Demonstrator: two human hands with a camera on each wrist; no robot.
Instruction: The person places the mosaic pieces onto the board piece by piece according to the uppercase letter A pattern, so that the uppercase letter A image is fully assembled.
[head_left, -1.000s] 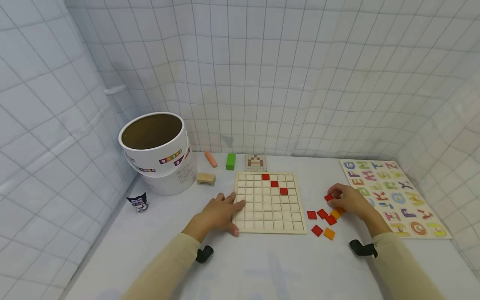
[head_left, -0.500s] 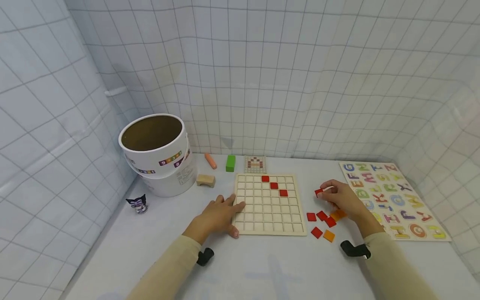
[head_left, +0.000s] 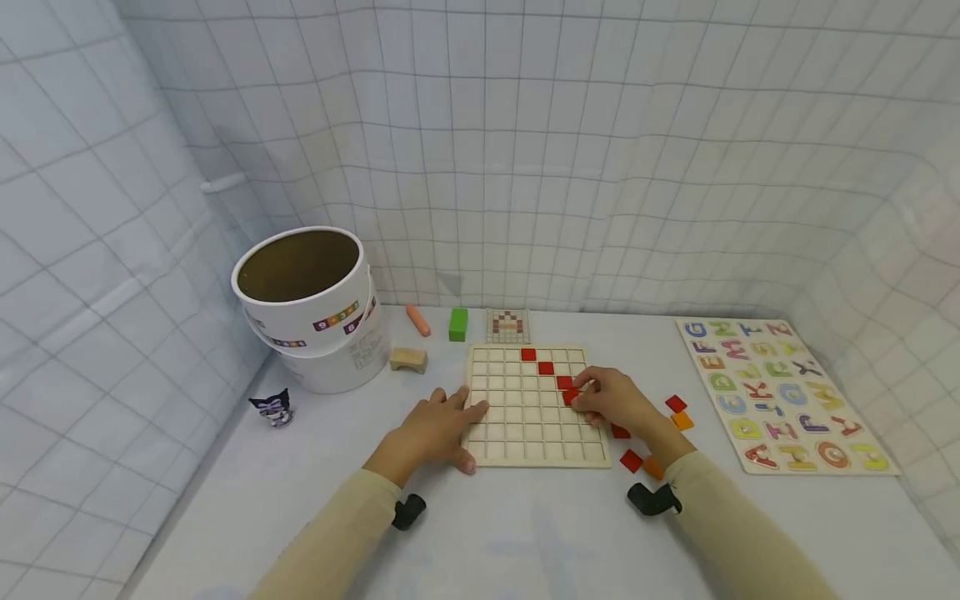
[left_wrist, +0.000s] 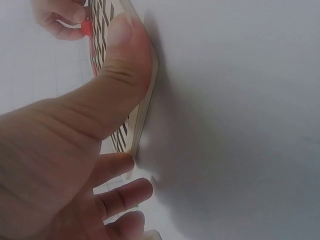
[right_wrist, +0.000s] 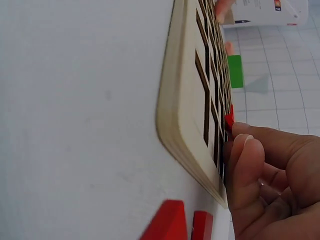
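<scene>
The right hand pinches a small red tile between thumb and fingertips and holds it over the grid board, in the row just below the lowest of the three red tiles already set in a diagonal. In the right wrist view the tile's edge shows at the fingertips, right against the board's face. The tile looks light, thin and stiff, likely wood, with smooth faces; it is best taken by two opposite edges so it can drop flat into a cell. The left hand lies flat with straight fingers on the board's left edge, thumb pressed along the rim, grasping nothing.

Half a second ago the right hand held the tile off the board, above the loose tiles to its right; it has since crossed onto the board. The left hand has stayed put. The loose red and orange tiles lie on the table between the board and the alphabet puzzle.
</scene>
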